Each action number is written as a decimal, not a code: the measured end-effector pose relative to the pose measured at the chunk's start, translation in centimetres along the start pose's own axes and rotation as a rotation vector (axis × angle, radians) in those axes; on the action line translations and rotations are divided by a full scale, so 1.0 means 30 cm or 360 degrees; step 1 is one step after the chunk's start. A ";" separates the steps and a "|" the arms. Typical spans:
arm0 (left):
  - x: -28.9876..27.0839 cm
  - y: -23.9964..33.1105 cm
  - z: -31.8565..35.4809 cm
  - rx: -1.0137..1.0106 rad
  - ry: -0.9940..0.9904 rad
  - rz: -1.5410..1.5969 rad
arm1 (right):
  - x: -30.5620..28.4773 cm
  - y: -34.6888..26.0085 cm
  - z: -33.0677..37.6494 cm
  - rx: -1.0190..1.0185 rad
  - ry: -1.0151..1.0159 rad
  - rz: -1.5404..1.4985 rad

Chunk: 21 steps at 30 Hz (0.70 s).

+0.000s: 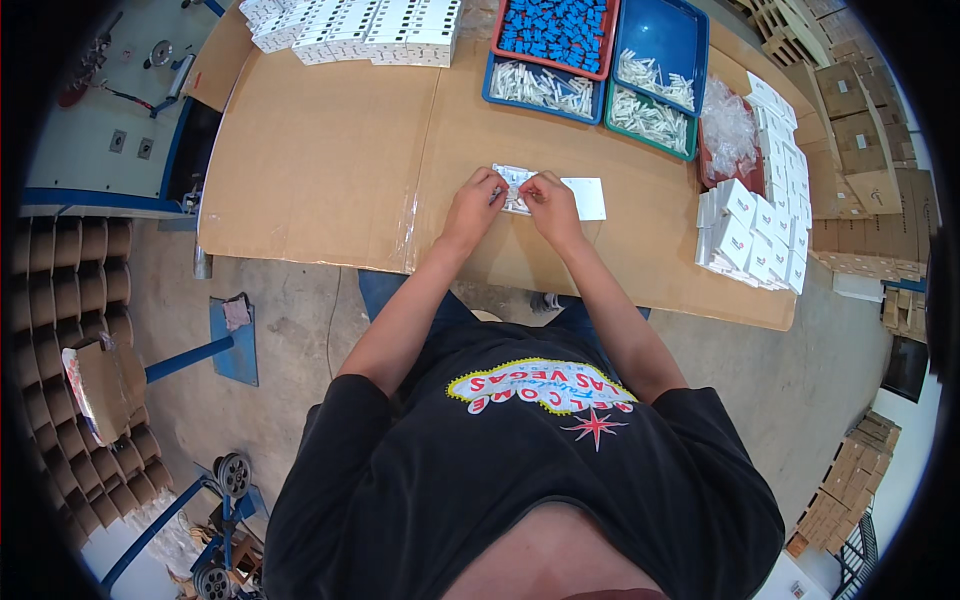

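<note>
A small open white box lies on the cardboard-covered table in front of me, its flat white lid spread out to the right. Small white pieces show inside it, partly covered by my fingers. At the box's left side is my left hand, its fingers bent and closed at the tips over the contents. My right hand reaches in from the other side, thumb and fingers pinched together above the inside. Whatever the fingertips hold is too small and too hidden to name.
Beyond the box stand a red tray of blue pieces, a blue tray and a green tray of white pieces. Stacked white boxes occupy the right edge; more white boxes line the far left. Clear plastic bags lie nearby.
</note>
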State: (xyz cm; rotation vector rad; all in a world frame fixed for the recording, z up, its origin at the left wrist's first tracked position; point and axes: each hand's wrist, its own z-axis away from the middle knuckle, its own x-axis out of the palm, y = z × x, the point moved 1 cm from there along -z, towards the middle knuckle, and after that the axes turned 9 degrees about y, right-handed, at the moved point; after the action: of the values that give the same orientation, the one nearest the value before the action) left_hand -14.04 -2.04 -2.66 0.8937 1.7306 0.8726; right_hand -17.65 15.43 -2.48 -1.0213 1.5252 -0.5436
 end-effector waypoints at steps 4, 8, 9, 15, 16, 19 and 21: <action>0.002 -0.004 -0.003 0.0044 0.0021 -0.0024 | 0.005 -0.010 0.003 -0.0040 0.0105 0.0068; -0.020 0.001 0.007 0.0017 -0.0128 -0.0032 | 0.001 -0.002 0.000 -0.0091 0.0050 0.0171; -0.028 -0.007 0.015 0.0179 -0.0076 -0.0069 | -0.002 -0.006 -0.003 -0.0092 0.0048 0.0167; -0.041 -0.002 0.044 0.0595 0.0041 -0.0362 | -0.042 -0.007 -0.008 -0.0281 -0.0026 0.0441; -0.039 -0.013 0.053 0.0563 -0.0003 -0.0358 | -0.043 -0.004 -0.007 -0.0188 -0.0078 0.0363; -0.046 0.006 0.062 0.0607 0.0035 -0.0391 | -0.058 0.012 -0.005 -0.0092 -0.0163 0.0294; -0.051 0.008 0.075 0.0624 0.0057 -0.0398 | -0.064 0.002 -0.002 -0.0097 -0.0205 0.0293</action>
State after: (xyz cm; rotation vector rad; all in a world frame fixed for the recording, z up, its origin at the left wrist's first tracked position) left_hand -11.46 -2.89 -2.43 0.8887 2.0324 0.3924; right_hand -17.81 17.05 -1.46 -0.9326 1.5095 -0.2986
